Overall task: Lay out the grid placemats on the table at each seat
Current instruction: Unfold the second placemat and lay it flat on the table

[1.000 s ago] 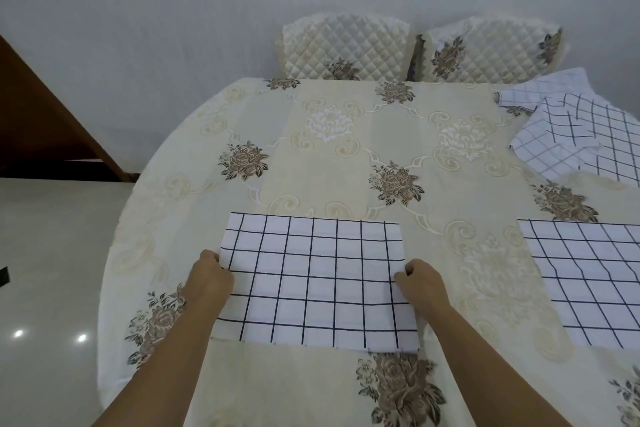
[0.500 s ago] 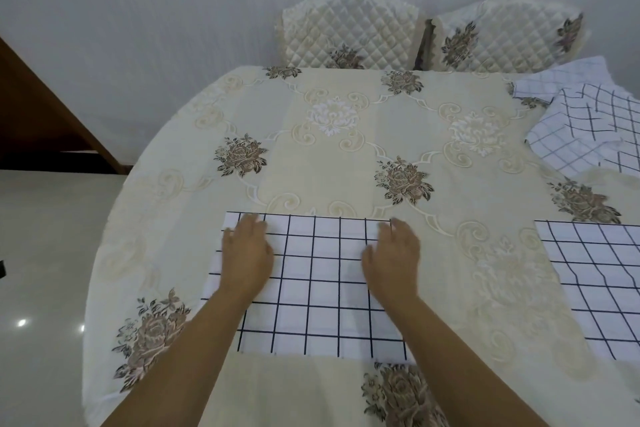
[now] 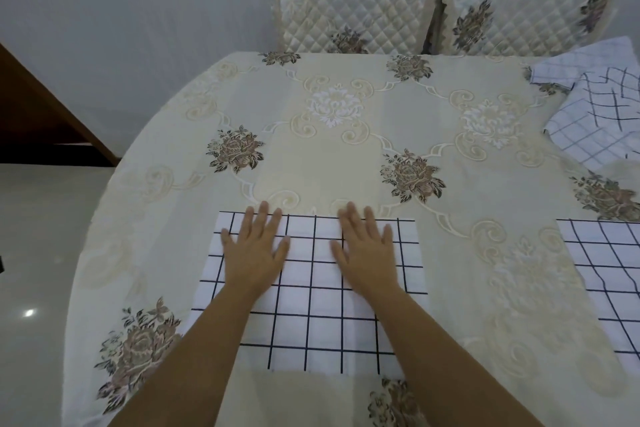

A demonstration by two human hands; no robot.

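Hands flat on the grid placemat (image 3: 311, 291), lower centre.
Left hand (image 3: 254, 250) and right hand (image 3: 365, 250) press it with straight, spread fingers; its long axis runs left-right across the frame.

A white near placemat (image 3: 311, 305) with a dark grid lay flat and square at the near edge of the table (image 3: 346, 156). A second placemat (image 3: 606, 270) lay flat toward the right edge, partly out of view. A crumpled heap of placemats (image 3: 595, 128) sat at the far right corner.
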